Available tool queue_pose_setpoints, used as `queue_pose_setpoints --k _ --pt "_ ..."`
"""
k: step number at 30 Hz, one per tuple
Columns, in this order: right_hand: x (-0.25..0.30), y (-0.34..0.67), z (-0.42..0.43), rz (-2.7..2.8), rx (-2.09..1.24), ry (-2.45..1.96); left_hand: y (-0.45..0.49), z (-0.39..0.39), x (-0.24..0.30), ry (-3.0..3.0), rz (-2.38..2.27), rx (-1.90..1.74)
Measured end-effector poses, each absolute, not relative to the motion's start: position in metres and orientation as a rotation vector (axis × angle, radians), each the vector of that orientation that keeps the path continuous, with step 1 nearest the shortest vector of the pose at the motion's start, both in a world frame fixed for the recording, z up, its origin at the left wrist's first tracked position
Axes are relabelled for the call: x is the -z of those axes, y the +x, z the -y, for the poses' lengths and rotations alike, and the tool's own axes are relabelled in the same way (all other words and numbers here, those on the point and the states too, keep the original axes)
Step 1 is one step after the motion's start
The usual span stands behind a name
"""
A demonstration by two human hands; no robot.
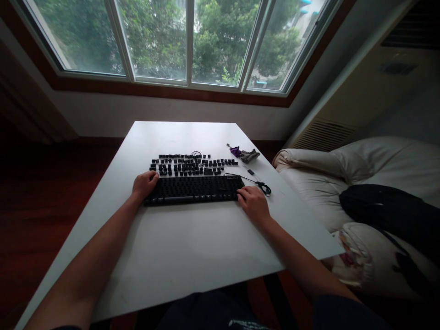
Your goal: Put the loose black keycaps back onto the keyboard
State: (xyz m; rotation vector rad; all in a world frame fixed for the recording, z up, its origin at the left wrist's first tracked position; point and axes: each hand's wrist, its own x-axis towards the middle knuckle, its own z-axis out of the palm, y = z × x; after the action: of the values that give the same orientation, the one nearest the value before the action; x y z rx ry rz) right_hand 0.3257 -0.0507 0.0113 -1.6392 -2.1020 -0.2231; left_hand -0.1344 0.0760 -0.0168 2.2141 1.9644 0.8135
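A black keyboard (195, 189) lies on the white table, its main key area bare of most caps while a front row of keys shows. At its left end, my left hand (145, 184) grips the edge with curled fingers. My right hand (253, 201) holds the right end, fingers bent over the front corner. Just beyond the keyboard, loose black keycaps (185, 166) are laid out in rough rows. A coiled black cable (263, 187) lies beside my right hand.
On the white table (192, 252), a grey cloth (249, 156) and a purple cloth (235, 151) lie at the far right. A pale sofa (309, 183) with a black bag (392, 215) stands to the right. A window (189, 41) is behind the table.
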Motion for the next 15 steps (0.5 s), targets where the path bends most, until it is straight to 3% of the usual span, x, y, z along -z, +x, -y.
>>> queue_pose_setpoints --k 15 --pt "-0.0056 0.3143 0.0584 2.049 0.343 -1.684 -0.1346 -0.0759 0.0161 2.208 -1.960 -0.812"
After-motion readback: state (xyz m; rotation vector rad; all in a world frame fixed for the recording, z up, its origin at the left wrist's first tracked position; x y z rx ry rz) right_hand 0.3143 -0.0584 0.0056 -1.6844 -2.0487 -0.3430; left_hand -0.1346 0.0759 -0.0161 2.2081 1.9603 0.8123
